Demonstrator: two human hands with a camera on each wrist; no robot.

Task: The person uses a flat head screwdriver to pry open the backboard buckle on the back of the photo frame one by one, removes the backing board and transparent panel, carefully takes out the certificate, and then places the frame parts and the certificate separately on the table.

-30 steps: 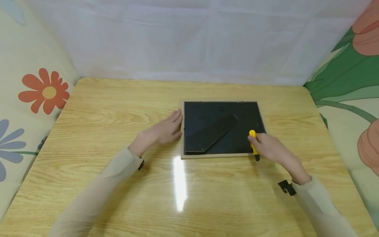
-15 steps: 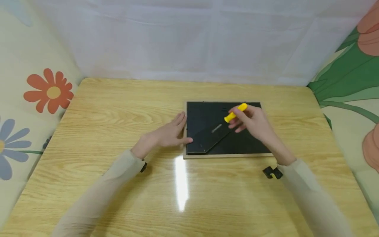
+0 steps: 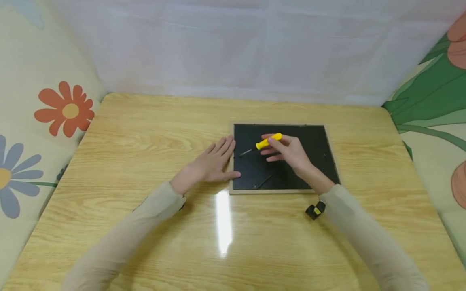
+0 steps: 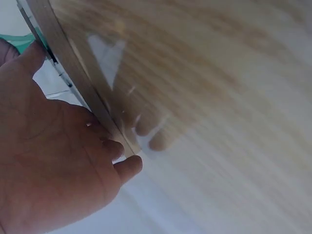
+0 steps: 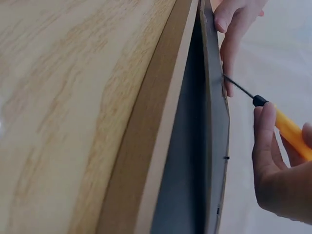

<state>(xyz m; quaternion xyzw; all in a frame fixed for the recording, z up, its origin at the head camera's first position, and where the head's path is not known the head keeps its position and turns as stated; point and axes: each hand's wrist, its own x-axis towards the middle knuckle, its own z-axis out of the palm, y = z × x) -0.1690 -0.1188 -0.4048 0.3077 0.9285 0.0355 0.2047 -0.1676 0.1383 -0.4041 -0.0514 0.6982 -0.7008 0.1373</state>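
A picture frame (image 3: 306,173) lies face down, its black back up inside a pale wooden border (image 5: 151,122). My right hand (image 3: 291,153) pinches a screwdriver (image 3: 268,141) by its yellow handle over the back. The metal shaft slants left, and its tip reaches the back's left edge, close to my left fingers. Flat along that left side lies my left hand (image 3: 214,163), fingers straight and thumb over the black back. The left wrist view shows its fingertips against the wooden border (image 4: 73,63). Part of the frame's stand (image 5: 219,122) is hidden under my right hand.
The frame sits on a wood-grain table (image 3: 164,129). A white cloth (image 3: 236,52) hangs behind it, with flower-printed panels (image 3: 437,93) at both sides. Black wrist gear (image 3: 315,210) hangs below my right sleeve.
My right hand has carried the screwdriver from the frame's lower right corner leftward, turning its tip to the left edge. My left thumb has come over the black back.
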